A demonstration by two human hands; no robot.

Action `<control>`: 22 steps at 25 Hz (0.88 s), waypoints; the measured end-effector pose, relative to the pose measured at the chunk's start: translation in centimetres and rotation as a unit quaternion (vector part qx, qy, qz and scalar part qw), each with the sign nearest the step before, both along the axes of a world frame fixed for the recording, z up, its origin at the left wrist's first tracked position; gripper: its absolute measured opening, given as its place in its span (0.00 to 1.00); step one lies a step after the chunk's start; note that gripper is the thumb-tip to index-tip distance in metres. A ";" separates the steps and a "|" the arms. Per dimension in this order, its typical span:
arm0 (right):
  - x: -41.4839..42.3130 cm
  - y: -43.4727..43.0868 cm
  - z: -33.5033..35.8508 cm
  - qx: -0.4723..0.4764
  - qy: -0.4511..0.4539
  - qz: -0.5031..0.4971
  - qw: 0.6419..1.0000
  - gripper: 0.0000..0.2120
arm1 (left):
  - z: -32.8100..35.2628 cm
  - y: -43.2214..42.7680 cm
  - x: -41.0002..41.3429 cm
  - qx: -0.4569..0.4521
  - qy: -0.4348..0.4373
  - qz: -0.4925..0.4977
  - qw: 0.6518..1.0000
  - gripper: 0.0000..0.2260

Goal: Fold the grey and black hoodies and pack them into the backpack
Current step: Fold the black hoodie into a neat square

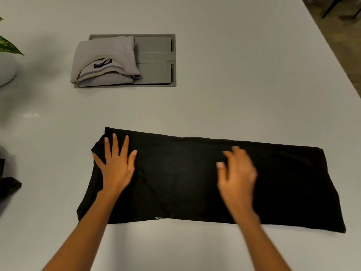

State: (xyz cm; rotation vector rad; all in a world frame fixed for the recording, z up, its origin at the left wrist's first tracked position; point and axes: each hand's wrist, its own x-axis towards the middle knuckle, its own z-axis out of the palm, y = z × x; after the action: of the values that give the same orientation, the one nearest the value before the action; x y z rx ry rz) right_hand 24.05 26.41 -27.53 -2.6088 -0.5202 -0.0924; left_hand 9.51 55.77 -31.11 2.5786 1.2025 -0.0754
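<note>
The black hoodie lies on the white table as a long flat band running left to right in front of me. My left hand rests flat on its left end with fingers spread. My right hand hovers over or touches the middle of the band, fingers loosely bent and blurred, holding nothing. The grey hoodie sits folded in a compact stack at the back left, its neck label showing. A dark object at the left edge could be the backpack; too little of it shows to tell.
The grey hoodie lies partly on a grey recessed panel set into the table. A white pot with a green plant stands at the far left. The table's right edge runs diagonally at the top right, with floor beyond.
</note>
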 end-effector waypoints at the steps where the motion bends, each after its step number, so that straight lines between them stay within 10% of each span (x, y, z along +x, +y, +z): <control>1: -2.5 3.1 -0.4 -0.011 0.029 0.070 0.997 0.22 | -0.1 1.5 0.0 0.009 0.011 -0.012 1.000 0.29; 7: -9.1 9.0 -2.9 -0.187 0.044 0.234 0.953 0.39 | -0.7 4.3 0.0 0.054 0.041 -0.055 0.996 0.27; 14: -9.8 7.8 -1.7 -0.165 0.058 0.281 0.944 0.43 | 1.5 2.8 -3.1 0.130 -0.171 -0.263 0.941 0.17; 22: -13.1 6.3 -2.8 -0.169 0.000 0.286 0.943 0.38 | 1.8 4.0 -4.0 0.202 -0.092 -0.399 0.890 0.12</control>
State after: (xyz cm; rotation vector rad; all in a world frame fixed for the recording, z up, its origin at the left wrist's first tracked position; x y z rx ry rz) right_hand 10.92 32.66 -30.35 -2.6541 -1.3744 0.2039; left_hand 5.51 59.74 -29.30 3.1735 0.0189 0.2713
